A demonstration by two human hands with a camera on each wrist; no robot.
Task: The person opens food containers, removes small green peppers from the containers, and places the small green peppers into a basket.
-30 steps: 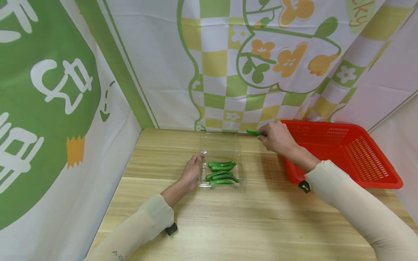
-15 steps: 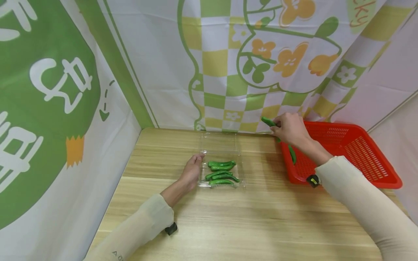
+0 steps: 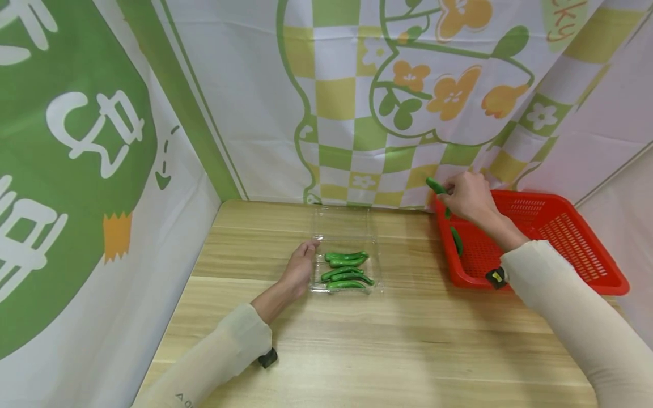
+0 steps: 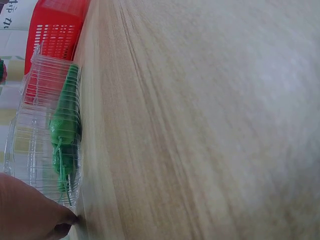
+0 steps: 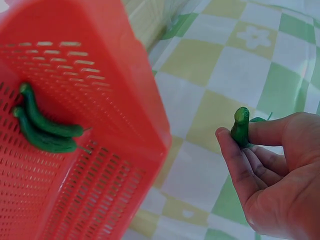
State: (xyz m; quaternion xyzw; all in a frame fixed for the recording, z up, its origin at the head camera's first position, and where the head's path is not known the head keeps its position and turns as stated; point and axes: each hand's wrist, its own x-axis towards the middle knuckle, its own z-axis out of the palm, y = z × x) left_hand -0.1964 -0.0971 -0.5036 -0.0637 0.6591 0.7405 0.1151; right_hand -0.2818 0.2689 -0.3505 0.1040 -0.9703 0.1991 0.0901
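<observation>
Head and wrist views of two hands working at a wood-grained table (image 3: 316,351). A clear plastic box (image 3: 375,263) lies near the back edge of the table, nearer its back left corner than the red basket (image 3: 602,272) does; its transparent lid (image 3: 340,222) is folded open toward that edge. Five green peppers (image 3: 347,285) lie inside the box, roughly parallel to the table's back edge.

The left hand (image 3: 296,272) touches the left side of the box close to the lid fold; whether its fingers pinch the wall or merely rest against it cannot be told. The right hand (image 3: 469,195) pinches a green pepper (image 5: 241,125) between thumb and fingers, above the back left corner of the basket. Green also shows just below these fingers; whether it belongs to the same pepper is unclear.

The perforated basket stands toward the table's back right corner, well apart from the box. Two peppers (image 5: 47,127) lie side by side within it, near its wall, in the right wrist view. Behind the table's back edge hangs a checked, flower-printed cloth (image 3: 334,102).
</observation>
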